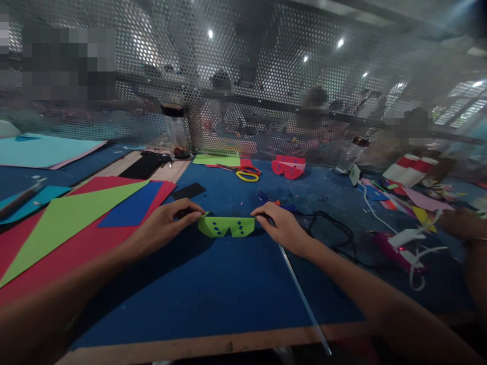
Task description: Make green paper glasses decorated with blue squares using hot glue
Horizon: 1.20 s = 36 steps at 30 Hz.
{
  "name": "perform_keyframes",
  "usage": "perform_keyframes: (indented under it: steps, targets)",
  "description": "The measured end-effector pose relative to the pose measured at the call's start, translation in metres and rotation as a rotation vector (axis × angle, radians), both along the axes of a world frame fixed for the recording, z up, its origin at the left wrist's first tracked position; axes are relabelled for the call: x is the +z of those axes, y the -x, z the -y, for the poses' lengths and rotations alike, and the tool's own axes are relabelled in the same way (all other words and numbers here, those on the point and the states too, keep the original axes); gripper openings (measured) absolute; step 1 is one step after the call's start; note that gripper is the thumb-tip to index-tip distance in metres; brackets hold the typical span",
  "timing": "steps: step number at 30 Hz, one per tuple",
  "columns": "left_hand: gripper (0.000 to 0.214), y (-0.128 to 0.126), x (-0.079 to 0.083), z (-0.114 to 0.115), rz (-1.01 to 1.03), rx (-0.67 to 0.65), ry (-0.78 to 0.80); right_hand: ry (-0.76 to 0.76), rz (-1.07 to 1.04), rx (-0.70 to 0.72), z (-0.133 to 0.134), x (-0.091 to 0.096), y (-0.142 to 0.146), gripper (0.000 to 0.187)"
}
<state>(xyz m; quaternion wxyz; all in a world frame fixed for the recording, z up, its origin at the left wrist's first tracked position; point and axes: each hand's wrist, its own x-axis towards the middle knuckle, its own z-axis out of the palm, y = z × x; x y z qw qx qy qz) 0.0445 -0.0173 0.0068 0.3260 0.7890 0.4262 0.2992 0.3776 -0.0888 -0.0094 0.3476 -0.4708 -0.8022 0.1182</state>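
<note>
Green paper glasses (227, 227) with small blue diamond shapes hang between my two hands, just above the blue table. My left hand (178, 218) pinches their left end, where a bit of green folds back. At the right end, the thumb and fingers of my right hand (279, 225) are closed on the paper. Beneath the right hand, a clear glue stick (304, 299) runs down past the table's front edge. A dark blue glue gun (287, 205) lies just behind that hand, partly hidden by it.
Scissors (247, 175) and red paper glasses (288, 167) lie farther back. Coloured sheets (76, 223) cover the left side. A jar (176, 132) stands by the perforated metal screen (251, 56). At right are a black cord (352, 243), a magenta glue gun (397, 251) and another person's hand (462, 223).
</note>
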Motion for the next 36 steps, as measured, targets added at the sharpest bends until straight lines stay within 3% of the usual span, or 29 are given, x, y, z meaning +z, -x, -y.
perform_keyframes:
  steps: [36]
  targets:
    - [0.047,0.0028,0.0002,-0.0003,-0.035,-0.002,-0.018,0.006,0.015,0.01,0.0006,0.0019,0.0018,0.024]
